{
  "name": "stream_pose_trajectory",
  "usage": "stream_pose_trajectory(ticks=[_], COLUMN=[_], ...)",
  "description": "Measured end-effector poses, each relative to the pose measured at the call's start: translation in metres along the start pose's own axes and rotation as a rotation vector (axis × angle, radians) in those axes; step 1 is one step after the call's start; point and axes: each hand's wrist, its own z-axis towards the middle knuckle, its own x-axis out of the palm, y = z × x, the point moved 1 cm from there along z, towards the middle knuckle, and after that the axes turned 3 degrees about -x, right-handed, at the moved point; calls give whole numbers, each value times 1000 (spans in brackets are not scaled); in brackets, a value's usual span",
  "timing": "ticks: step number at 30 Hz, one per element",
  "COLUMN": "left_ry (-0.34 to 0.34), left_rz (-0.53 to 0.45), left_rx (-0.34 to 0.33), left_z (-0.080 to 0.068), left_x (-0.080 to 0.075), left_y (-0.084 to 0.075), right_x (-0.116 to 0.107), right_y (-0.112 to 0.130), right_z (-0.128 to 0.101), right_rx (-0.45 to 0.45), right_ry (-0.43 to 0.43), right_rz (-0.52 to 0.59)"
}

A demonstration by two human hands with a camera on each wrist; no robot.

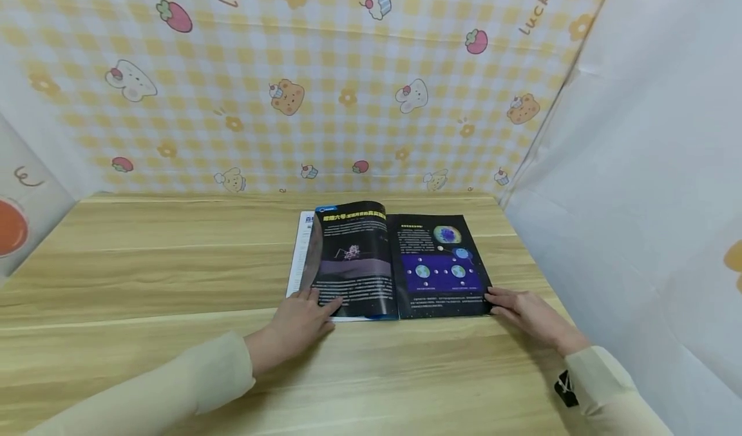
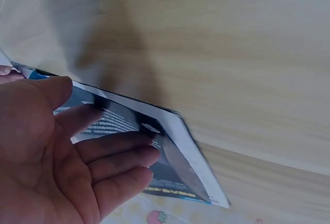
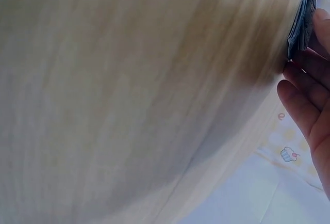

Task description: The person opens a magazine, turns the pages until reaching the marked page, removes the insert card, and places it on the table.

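Through the head view I see the open magazine [image 1: 443, 304] lying flat on the wooden surface [image 1: 377, 378], its black left page [image 1: 359, 294] bowed up over a white page [image 1: 297, 262] at the outer side. My left hand [image 1: 295, 325] rests at that page's lower outer corner, fingers apart and loosely extended, while my right hand [image 1: 529, 315] pinches the lower right edge between thumb and fingers.

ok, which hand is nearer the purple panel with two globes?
Right. The right hand is at the magazine's lower right corner, just below and right of the purple panel; the left hand is farther off, at the opposite lower corner.
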Motion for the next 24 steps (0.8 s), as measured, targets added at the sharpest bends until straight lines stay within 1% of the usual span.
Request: stream_pose_trajectory(ticks=[2,5,7,9,12,14,16,20,24], left_ry=[-5,-42,-62,-55,-27,-15,-22,-38,-45], left_rz=[2,16,0,-27,-74,-83,-73,-43,-24], left_rx=[-2,22,43,54,47,44,50,70,80], left_z=[-4,-9,-11,-11,-9,-8,-5,-2,0], left_x=[-1,-1,-1,-1,-3,-4,-5,-5,-5], left_y=[4,9,10,10,8,7,6,7,7], right_x=[-1,-1,-1,0,-1,0,0,2,4], right_y=[0,-1,-1,-1,-1,-1,-1,-2,-3], right_z=[1,1,2,2,2,3,2,0,-4], right_rx=[-14,-22,-19,-13,-1,1,-4,-27,-29], right_ry=[-7,-8,-5,1,19,28,30,-5,-60], right_rz=[-9,-23,-22,-19,-14,-26,-41,-82,-92])
